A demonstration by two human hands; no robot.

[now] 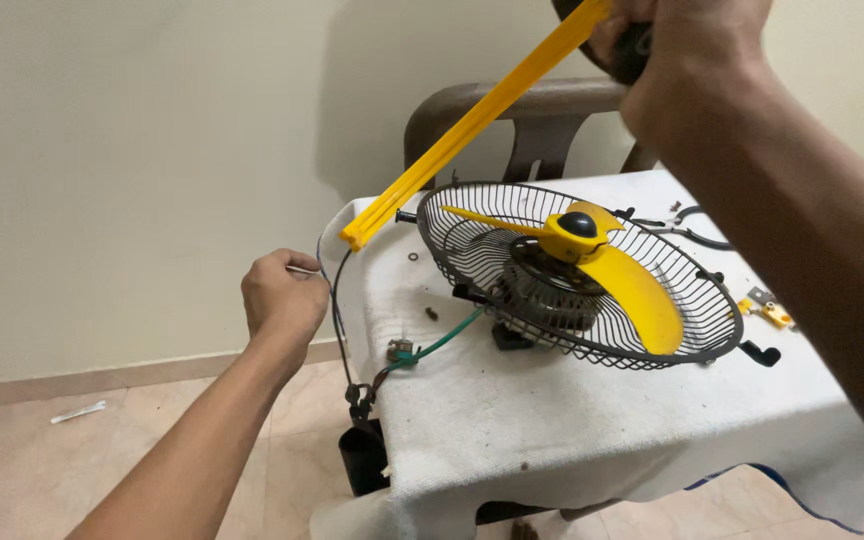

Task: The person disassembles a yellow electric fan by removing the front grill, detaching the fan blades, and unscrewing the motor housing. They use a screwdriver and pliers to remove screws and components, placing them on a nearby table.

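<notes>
My left hand [282,295] fingers pinch the thin wire [335,300]; right hand [672,45] grips the yellow strip [472,120], its fingers cut off at the frame's top.

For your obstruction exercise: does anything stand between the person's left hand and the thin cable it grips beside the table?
Nothing visible does. The left hand is already closed on the thin cable, off the left edge of the white-covered table. The fan guard and the yellow bar in the right hand lie apart from it.
</notes>
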